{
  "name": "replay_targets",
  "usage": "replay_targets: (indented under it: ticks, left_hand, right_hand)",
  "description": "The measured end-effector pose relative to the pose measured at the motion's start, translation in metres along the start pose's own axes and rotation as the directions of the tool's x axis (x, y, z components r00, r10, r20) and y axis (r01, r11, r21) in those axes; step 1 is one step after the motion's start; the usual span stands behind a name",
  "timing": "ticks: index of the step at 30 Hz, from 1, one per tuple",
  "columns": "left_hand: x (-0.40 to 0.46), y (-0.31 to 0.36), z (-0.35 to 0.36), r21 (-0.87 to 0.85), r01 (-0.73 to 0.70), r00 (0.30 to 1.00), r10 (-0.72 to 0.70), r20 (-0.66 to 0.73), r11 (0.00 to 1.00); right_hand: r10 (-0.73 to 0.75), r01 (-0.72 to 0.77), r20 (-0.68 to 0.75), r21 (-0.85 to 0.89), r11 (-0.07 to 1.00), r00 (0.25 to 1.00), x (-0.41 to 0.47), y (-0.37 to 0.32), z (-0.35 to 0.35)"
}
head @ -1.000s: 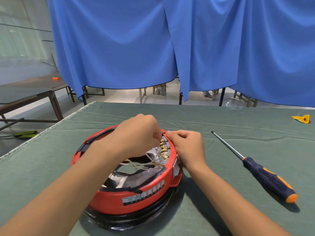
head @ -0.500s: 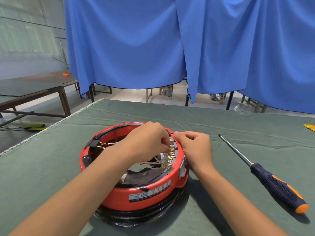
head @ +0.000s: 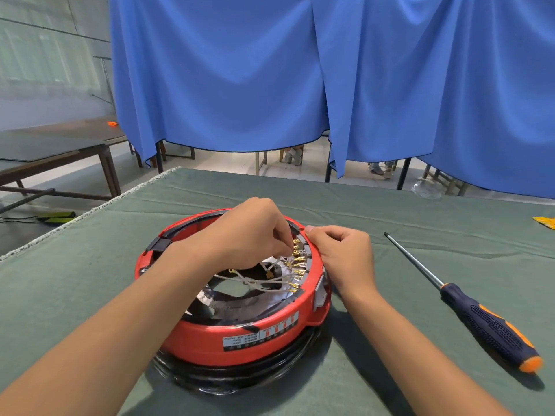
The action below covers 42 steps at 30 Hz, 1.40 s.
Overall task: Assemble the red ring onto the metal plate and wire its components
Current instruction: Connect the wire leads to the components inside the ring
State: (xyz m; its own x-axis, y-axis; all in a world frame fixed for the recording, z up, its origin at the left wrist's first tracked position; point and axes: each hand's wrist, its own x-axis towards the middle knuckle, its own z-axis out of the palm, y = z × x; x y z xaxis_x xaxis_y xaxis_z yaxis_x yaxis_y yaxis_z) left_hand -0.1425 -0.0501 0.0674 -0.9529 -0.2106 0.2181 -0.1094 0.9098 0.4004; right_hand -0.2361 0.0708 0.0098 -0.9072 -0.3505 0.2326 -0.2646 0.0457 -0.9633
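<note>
Here, largest first:

Blue curtain [head: 300, 70]: fills the upper frame, hem above the floor; chair and table legs and shoes show beneath it.

Green cloth-covered table [head: 390, 370]: spans the lower frame, creased, pale fringe along its left edge.

Room: dark side table [head: 54, 151] at upper left with a small orange thing on it; grey floor below it with a yellow-green object at left.

Red ring [head: 240, 340]: centre of the frame, sitting on a black round base [head: 240, 379]; the metal plate [head: 240, 301] shows grey inside it.

Label on the ring [head: 261, 333]: a black and white sticker on the near wall, with red marks; the print is too small to read.

Left hand [head: 249, 235]: reaches over the ring, fingertips pinching a brass terminal [head: 295, 243] at the right inner rim.

Right hand [head: 345, 256]: fingers curled, holding the ring's right outer rim, thumb on top.

Screwdriver [head: 468, 304]: right of the ring, apart from it, lying diagonally; navy and orange handle nearest the viewer.

White wires [head: 255, 282]: cross the ring's open centre to a row of brass terminals.

Yellow scrap [head: 545, 221]: far right edge.
</note>
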Motion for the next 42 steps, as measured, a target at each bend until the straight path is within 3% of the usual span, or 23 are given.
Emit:
replay_targets:
  ticks: [13,42]
  left_hand:
    - [-0.002,0.008,0.0,0.125,0.027,0.999,-0.025,-0.024,0.992]
    - [-0.003,0.011,0.0,0.132,0.043,0.999,-0.041,-0.021,0.99]
  right_hand:
    - [0.013,-0.013,0.004,-0.001,1.0,1.0,0.0,0.001,0.0]
    - [-0.002,0.002,0.006,-0.02,1.0,1.0,0.0,0.002,0.001]
